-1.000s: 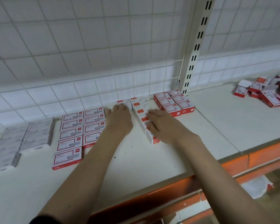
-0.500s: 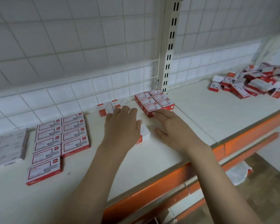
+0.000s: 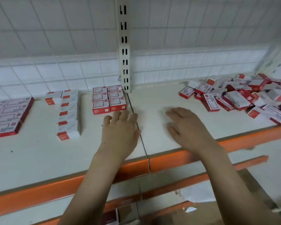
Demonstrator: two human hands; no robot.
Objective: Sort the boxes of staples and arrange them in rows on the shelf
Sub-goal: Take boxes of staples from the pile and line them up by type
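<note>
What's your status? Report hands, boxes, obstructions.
Left hand and right hand open, empty, above the shelf. Three sorted groups in rows at left; unsorted pile at right. Nothing in the way.

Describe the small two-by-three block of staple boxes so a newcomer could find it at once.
Start at the slotted white upright on the tiled back wall and follow it down to the shelf. The block of six boxes sits just left of its foot. Unlike the single-file row further left and the loose heap at right, it is two columns of red-framed labels.
</note>
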